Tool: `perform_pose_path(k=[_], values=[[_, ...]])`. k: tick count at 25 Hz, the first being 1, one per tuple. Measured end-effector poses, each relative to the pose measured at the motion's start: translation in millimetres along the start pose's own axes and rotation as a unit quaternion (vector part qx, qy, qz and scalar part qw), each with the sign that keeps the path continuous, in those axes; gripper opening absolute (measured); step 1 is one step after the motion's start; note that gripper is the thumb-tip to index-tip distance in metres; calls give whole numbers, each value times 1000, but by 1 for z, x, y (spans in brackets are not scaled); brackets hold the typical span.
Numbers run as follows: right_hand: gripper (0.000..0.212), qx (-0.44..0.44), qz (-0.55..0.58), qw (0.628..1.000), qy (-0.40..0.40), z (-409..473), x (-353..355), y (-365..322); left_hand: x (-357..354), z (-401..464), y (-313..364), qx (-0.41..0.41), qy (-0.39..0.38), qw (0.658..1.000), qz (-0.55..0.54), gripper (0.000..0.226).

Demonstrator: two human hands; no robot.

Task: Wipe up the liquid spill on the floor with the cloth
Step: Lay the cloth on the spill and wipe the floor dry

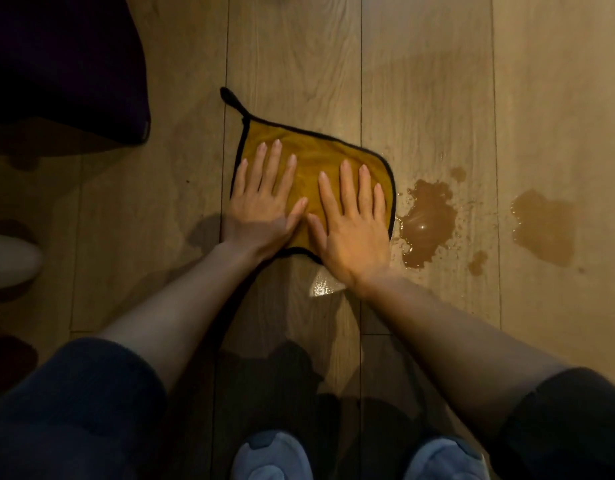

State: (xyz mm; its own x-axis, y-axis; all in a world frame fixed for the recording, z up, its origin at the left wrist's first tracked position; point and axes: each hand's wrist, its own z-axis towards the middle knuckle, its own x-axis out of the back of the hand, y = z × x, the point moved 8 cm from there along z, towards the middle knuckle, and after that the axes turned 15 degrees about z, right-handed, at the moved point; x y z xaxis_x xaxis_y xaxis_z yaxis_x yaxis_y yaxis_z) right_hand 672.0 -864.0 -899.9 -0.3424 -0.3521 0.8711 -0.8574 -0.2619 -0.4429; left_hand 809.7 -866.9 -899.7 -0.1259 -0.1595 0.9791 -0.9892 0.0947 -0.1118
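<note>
Both hands lie flat, fingers spread wide and gripping nothing, on the yellow cloth (313, 161) spread on the wood floor (558, 98): left hand (261, 209) on its left part, right hand (351, 230) on its right. The brown spill (427, 223) lies just right of the cloth's edge, a paler puddle (545, 226) farther right. A dark object (63, 64) far left is cut off and unidentifiable.
</note>
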Motion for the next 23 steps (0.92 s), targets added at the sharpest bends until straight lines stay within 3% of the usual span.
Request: perform_pose_path(k=[3, 15, 19, 23], values=[[65, -11, 30, 999, -10, -44, -15, -8, 1, -32, 10, -14, 33, 999, -4, 69], [66, -58, 32, 998, -11, -192, -46, 1, -18, -144, 79, -96, -34, 994, 30, 69], [64, -133, 38, 990, -3, -208, -36, 29, -19, -154, 103, -77, -43, 996, 30, 72], [63, -212, 53, 974, 62, -216, -18, 63, -7, -138, 131, -76, -28, 997, 18, 69]])
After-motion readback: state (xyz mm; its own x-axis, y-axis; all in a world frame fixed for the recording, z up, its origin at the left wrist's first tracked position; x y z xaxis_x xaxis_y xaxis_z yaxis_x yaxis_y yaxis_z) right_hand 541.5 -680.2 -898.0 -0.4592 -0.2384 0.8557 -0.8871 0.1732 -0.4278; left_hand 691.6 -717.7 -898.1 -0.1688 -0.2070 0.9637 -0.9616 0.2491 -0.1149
